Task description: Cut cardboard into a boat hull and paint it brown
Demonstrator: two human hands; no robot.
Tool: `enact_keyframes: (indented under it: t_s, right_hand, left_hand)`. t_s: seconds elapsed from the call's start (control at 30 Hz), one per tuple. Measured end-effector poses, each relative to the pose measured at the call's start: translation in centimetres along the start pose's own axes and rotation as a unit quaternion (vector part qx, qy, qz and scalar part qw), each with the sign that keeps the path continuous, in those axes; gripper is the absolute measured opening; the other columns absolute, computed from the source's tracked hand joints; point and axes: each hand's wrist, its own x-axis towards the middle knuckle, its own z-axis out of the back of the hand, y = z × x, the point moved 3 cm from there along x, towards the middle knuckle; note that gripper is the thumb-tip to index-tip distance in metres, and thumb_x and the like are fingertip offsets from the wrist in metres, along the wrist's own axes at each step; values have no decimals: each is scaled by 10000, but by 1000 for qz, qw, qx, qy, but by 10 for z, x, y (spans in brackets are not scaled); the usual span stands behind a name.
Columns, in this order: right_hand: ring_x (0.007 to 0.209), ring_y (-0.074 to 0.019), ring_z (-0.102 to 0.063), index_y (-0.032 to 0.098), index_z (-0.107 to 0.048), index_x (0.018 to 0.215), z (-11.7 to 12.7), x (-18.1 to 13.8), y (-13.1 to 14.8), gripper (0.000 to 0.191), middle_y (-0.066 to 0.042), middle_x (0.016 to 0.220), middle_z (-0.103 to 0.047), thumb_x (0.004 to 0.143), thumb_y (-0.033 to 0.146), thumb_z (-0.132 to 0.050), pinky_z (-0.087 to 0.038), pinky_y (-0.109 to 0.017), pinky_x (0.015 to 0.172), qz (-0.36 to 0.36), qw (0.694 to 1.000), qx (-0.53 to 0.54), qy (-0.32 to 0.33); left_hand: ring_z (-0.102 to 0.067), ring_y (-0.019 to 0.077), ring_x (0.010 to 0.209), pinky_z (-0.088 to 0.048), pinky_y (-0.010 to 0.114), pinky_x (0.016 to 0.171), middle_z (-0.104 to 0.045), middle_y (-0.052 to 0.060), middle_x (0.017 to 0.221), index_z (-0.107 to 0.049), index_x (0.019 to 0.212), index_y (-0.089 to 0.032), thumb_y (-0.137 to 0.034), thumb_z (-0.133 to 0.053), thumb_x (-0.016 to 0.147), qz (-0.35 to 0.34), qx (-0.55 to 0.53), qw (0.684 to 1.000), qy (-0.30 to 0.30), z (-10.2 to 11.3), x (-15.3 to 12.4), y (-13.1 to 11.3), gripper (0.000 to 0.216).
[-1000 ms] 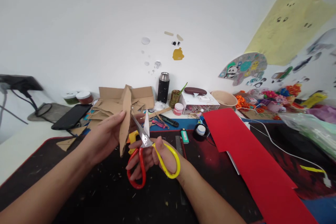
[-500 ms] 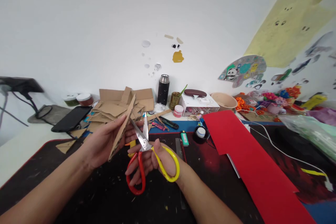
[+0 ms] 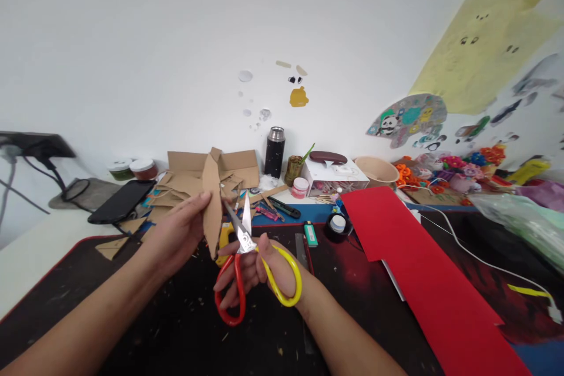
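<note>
My left hand pinches a narrow, leaf-shaped piece of cardboard by its left edge and holds it upright over the desk. Some of the left fingers are hidden behind that piece. In my right hand is a pair of scissors with one red and one yellow handle, the thumb and fingers through the loops. Their blades are parted and point up and away, just right of the cardboard; I cannot tell whether they touch it. Behind the cardboard, a yellow object is partly covered.
Cardboard scraps are heaped at the back left by a phone. A black flask, a white box and a green lighter stand or lie beyond my hands. Large red sheets cover the right side.
My left hand has turned the cardboard from nearly edge-on to show its flat face, more upright. The scissors have shifted slightly, their blades still parted.
</note>
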Motion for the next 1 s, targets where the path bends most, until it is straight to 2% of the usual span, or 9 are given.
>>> enact_keyframes:
  t_s: [0.1,0.17,0.37,0.53,0.7,0.83,1.0]
  right_hand:
    - [693,-272,-801,120,-651,1343,4,1,2,1074,-205,965,-809,813,1033,-453,-617,-383,690,22,998,1,-51]
    - [650,-260,-789,116,-655,1330,6,2,3,1030,-185,918,-806,820,1002,-524,-596,-348,642,39,996,-8,-85]
    - [599,-239,-764,104,-647,1323,5,2,4,1003,-151,860,-794,830,973,-564,-553,-304,564,54,985,-36,-157]
    - [464,-169,-665,111,-674,1225,4,1,5,940,-77,773,-757,830,959,-582,-504,-267,493,58,972,-83,-213]
    - [444,-137,-611,134,-668,1133,2,1,5,862,-16,696,-690,851,943,-576,-450,-229,435,58,964,-123,-227]
    - [423,-110,-567,156,-646,1019,-1,1,1,789,-1,697,-668,861,927,-586,-422,-213,406,48,962,-144,-225]
    - [430,-100,-551,159,-653,1048,-6,-2,-4,730,13,705,-646,913,874,-587,-407,-205,401,49,965,-161,-201]
  left_hand:
    - [-677,193,720,-574,255,654,-776,40,817,-804,904,-178,-476,-973,698,-73,26,996,-42,6,3,1,399]
    - [-645,162,697,-550,228,629,-743,0,784,-772,868,-188,-506,-999,653,-92,44,993,-55,9,4,1,446]
    - [-531,119,551,-403,205,492,-642,-41,662,-695,793,-211,-528,-912,792,-125,133,983,-22,9,0,-1,384]
    - [-577,148,556,-460,231,496,-664,-18,680,-696,836,-223,-559,-903,791,-138,176,974,-14,8,-3,-1,397]
    - [-639,151,611,-525,223,534,-698,-10,722,-680,845,-225,-581,-905,782,-147,180,973,-4,7,-3,-1,425]
    - [-579,141,441,-476,237,396,-662,-32,631,-639,855,-245,-599,-858,821,-144,196,970,0,5,-4,-3,417]
    - [-572,153,365,-459,246,324,-656,-36,593,-606,877,-262,-605,-796,878,-171,223,960,-2,3,-7,-8,391]
